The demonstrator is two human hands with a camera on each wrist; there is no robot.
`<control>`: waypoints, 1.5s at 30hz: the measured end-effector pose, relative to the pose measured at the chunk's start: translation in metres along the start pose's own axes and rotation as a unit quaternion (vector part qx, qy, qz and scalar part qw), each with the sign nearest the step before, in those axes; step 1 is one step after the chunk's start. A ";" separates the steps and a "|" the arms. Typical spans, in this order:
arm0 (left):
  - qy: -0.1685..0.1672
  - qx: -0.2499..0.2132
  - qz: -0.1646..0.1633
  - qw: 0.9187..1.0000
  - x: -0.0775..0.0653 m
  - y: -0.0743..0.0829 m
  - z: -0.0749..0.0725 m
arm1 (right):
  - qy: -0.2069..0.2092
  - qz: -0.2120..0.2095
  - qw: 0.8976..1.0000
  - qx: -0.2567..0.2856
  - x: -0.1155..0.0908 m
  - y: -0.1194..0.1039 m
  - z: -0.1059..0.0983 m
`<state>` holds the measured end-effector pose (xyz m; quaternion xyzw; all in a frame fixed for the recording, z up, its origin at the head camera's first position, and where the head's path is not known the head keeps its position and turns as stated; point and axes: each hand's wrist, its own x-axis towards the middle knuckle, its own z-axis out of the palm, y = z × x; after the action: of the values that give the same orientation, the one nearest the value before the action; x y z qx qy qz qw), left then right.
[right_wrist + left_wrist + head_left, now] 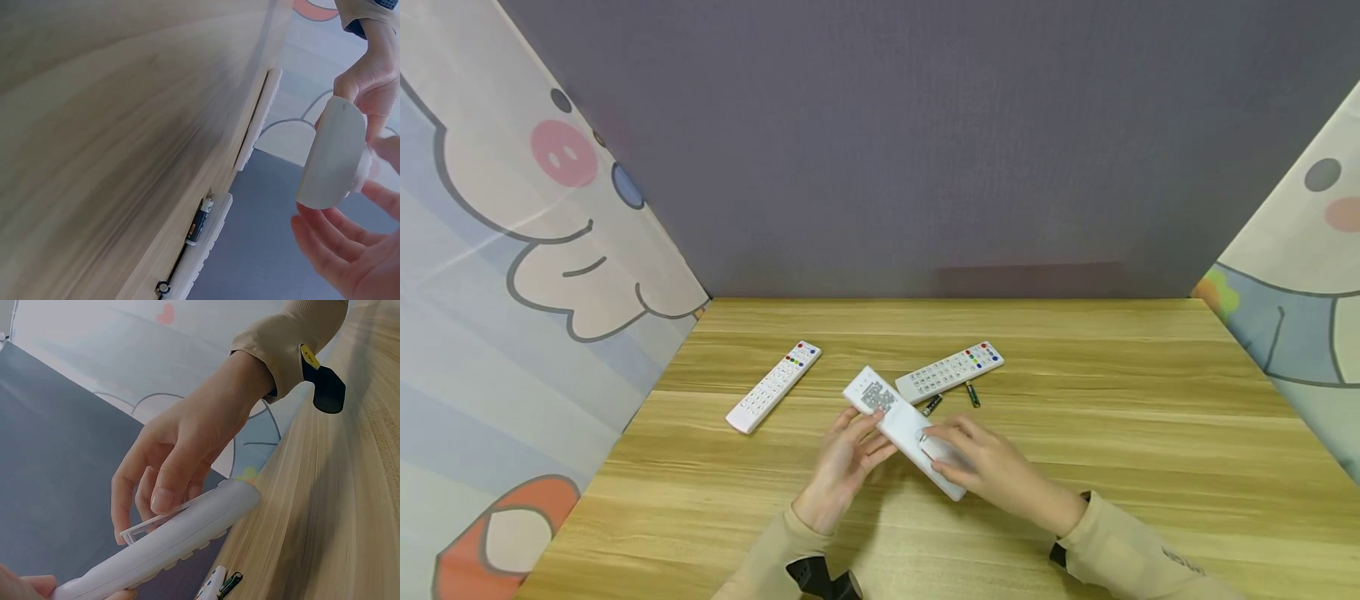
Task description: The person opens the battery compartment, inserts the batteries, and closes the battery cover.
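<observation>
A white remote control (898, 427) is held back side up above the table by my left hand (837, 477), its fingers and thumb around the far half. My right hand (1003, 471) is over the near half and pinches the battery cover (156, 524). In the left wrist view one end of that cover stands tilted up off the remote's back. Whether batteries sit beneath it is hidden. The right wrist view shows the near end of the remote (334, 153) between both hands. Two small batteries, one (932, 406) darker and one (973, 394) greenish, lie beyond the right hand.
Another white remote (951, 372) lies button side up behind the batteries. A further one (773, 387) lies button side up to the left. Behind the wooden table (1150, 433) stands a grey panel (925, 150), with cartoon-printed cloths at both sides.
</observation>
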<state>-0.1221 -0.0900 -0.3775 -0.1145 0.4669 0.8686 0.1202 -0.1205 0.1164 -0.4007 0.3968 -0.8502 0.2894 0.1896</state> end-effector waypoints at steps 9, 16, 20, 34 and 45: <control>-0.005 0.003 0.001 1.000 -0.001 0.002 -0.002 | -0.082 -0.004 0.996 -0.034 -0.009 -0.002 -0.003; 0.003 0.000 -0.003 1.000 -0.002 0.003 -0.001 | -0.089 -0.017 0.995 -0.046 -0.013 -0.004 -0.004; 0.000 0.000 -0.003 1.000 -0.003 0.004 -0.001 | -0.075 -0.027 0.996 -0.041 -0.013 -0.004 -0.004; -0.031 0.030 0.014 0.999 -0.006 0.009 -0.002 | -0.033 -0.013 0.999 0.011 -0.017 -0.004 -0.001; -0.063 0.066 0.050 0.995 -0.004 0.012 -0.001 | -0.074 0.088 0.976 0.184 -0.018 -0.011 -0.011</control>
<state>-0.1218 -0.0977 -0.3674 -0.0275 0.5198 0.8463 0.1129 -0.0998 0.1283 -0.3986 0.3688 -0.8257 0.4261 0.0238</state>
